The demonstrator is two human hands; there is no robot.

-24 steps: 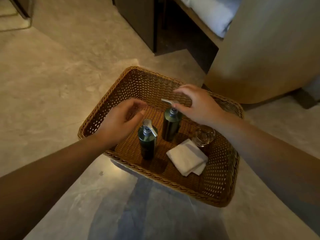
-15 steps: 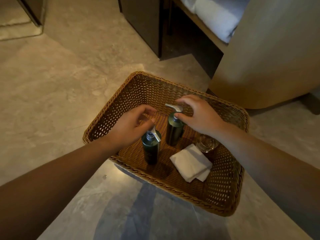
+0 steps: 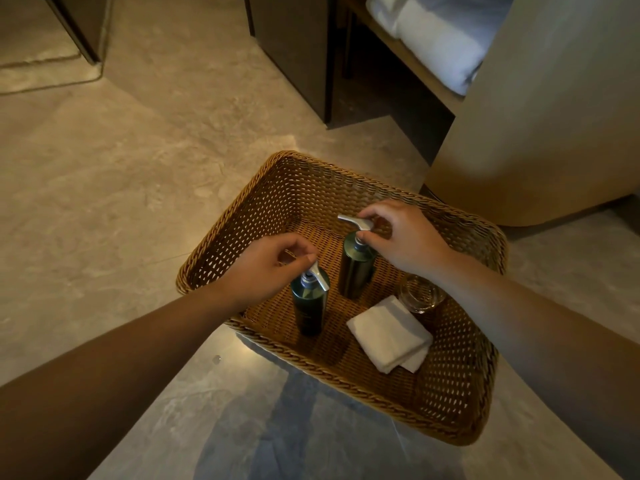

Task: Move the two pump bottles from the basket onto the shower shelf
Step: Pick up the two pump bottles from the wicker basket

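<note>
Both hands pinched pump necks: left hand [image 3: 258,268] on the near bottle [image 3: 309,303], right hand [image 3: 405,242] on the far bottle [image 3: 356,265] (2 rigid, likely slick cylinders) inside the wicker basket [image 3: 242,216].

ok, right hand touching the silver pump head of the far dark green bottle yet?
Touching. Head view: right hand fingertips pinch the silver pump head of the far dark green bottle, no gap visible.

head cam | looks down — basket [image 3: 221,237] close below
</note>
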